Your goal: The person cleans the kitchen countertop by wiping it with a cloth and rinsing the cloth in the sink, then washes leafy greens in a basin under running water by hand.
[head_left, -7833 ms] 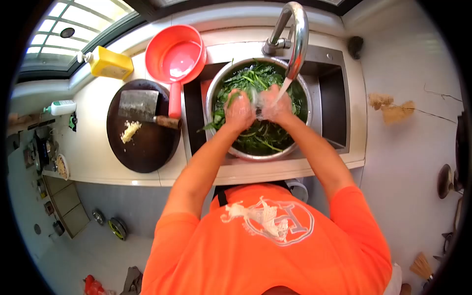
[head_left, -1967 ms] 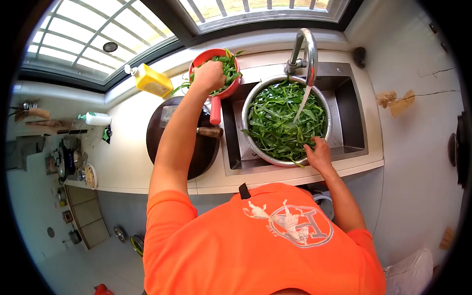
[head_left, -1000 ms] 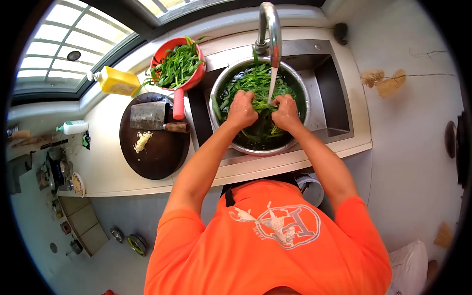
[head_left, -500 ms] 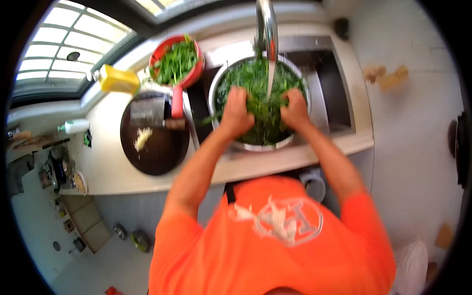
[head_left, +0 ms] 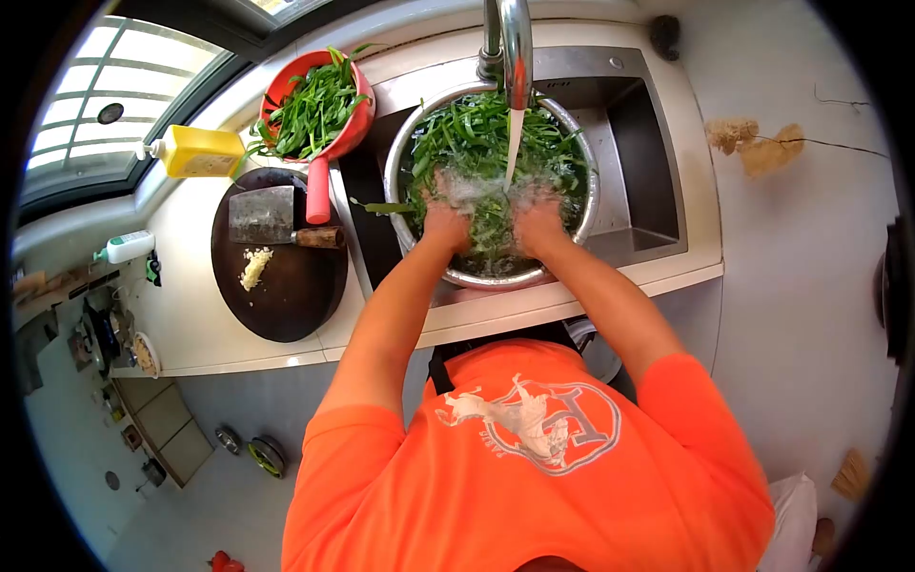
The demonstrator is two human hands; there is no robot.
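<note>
A round metal basin (head_left: 589, 205) stands in the sink, full of water and leafy greens (head_left: 477, 133). Water runs from the curved faucet (head_left: 517, 67) between my hands. My left hand (head_left: 444, 217) is in the basin's left half, its fingers under splashing water and greens. On the right side of the basin, my right hand (head_left: 538, 217) is likewise sunk among the greens, fingers hidden. A red dipper (head_left: 318, 191) heaped with greens (head_left: 315, 110) rests left of the sink. One stem hangs over the basin's left rim.
A cleaver (head_left: 262, 215) and chopped pale bits (head_left: 254, 267) lie on the round dark board (head_left: 276, 305). Behind it is a yellow bottle (head_left: 202, 152). A white bottle (head_left: 126, 247) stands farther left. The metal sink (head_left: 637, 243) surrounds the basin.
Greens have come into the red dipper since the earliest frame. Both hands, lately gripping greens near the surface, are now lower in the water, which splashes around them. The view has shifted slightly.
</note>
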